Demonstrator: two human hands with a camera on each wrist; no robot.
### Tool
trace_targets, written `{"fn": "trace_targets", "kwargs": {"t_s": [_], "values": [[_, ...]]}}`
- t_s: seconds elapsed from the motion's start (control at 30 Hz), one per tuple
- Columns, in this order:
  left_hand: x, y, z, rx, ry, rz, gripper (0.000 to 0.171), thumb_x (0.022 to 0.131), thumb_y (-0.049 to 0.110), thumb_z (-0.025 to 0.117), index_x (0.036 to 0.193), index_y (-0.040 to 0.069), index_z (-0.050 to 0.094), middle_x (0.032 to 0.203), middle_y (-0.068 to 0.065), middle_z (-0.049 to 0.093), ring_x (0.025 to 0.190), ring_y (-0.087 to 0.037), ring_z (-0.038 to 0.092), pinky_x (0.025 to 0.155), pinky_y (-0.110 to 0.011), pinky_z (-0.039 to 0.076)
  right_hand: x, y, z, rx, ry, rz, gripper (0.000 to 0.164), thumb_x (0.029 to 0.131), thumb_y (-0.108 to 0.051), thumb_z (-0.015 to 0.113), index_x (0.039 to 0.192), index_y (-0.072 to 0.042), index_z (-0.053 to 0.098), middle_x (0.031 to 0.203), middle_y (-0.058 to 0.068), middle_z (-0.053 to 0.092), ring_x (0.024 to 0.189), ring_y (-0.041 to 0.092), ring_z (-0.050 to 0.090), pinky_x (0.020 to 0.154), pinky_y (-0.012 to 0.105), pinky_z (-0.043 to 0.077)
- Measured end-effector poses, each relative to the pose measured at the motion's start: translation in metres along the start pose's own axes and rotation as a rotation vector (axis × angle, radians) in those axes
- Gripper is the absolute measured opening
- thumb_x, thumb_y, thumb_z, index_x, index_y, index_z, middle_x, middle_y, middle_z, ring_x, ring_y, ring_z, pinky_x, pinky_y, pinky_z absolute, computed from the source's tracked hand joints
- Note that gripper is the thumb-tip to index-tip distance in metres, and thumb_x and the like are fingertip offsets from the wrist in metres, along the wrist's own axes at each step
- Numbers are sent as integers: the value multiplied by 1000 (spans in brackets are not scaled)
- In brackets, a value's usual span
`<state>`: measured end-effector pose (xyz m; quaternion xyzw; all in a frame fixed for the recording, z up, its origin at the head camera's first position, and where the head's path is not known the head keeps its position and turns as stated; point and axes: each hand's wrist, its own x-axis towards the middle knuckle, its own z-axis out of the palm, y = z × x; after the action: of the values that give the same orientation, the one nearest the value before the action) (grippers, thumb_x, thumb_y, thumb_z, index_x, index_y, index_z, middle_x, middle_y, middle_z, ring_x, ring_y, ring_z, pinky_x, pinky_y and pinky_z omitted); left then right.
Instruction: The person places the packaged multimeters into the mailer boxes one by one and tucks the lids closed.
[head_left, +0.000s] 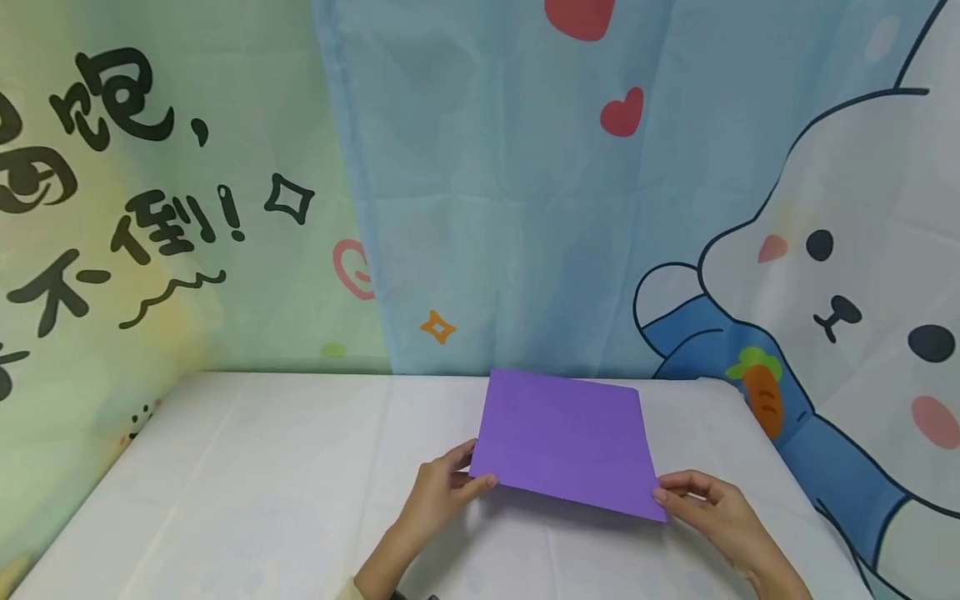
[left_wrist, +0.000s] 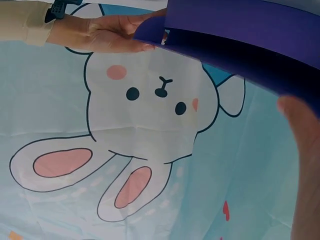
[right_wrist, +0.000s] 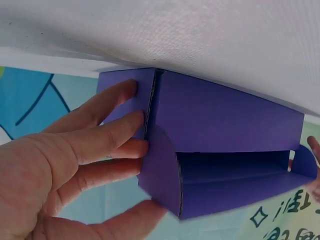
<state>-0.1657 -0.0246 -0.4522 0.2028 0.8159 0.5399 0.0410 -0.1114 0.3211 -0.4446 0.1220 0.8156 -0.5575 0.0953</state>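
A purple cardboard box (head_left: 562, 442) is held up in front of me, its flat panel tilted over the white table. The right wrist view shows the lid of the box (right_wrist: 230, 115) partly raised, with a dark slot between the panels and a rounded side flap (right_wrist: 161, 170) at each end. My left hand (head_left: 447, 485) grips the near left corner, thumb at the front edge. At the near right corner my right hand (head_left: 708, 517) pinches the box between thumb and fingers. From below, the left wrist view shows the left thumb (left_wrist: 300, 135) against the lower edge.
The white-covered table (head_left: 262, 483) spreads under both hands. Behind it hangs a printed cloth backdrop (head_left: 487, 183) with hearts, lettering and a white cartoon rabbit (head_left: 855, 275) on the right.
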Motion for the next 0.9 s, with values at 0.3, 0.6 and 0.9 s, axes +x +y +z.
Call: {"fn": "trace_targets", "kwargs": {"t_s": [0.3, 0.6, 0.9], "values": [[-1, -1, 3, -35, 20, -32, 60, 77, 17, 75, 124, -11, 51, 113, -28, 61, 94, -37, 66, 79, -36, 54, 0, 0, 1, -19, 4, -13, 51, 82, -30, 70, 118, 4, 56, 100, 2, 60, 85, 7, 62, 77, 21, 53], [5, -16, 3, 20, -16, 8, 68, 75, 21, 77, 132, 0, 46, 123, -20, 58, 110, -35, 59, 88, -42, 50, 3, 2, 1, -42, -92, -47, 71, 83, -29, 70, 141, -10, 34, 132, 18, 43, 116, 31, 52, 87, 31, 52], [27, -40, -16, 97, -266, 143, 77, 77, 31, 76, 143, 22, 36, 150, -3, 31, 138, -24, 29, 107, -48, 32, 7, 4, -10, -120, -418, -321, 83, 86, -12, 66, 149, -11, 12, 149, 31, 3, 128, 60, 15, 95, 26, 46]]}}
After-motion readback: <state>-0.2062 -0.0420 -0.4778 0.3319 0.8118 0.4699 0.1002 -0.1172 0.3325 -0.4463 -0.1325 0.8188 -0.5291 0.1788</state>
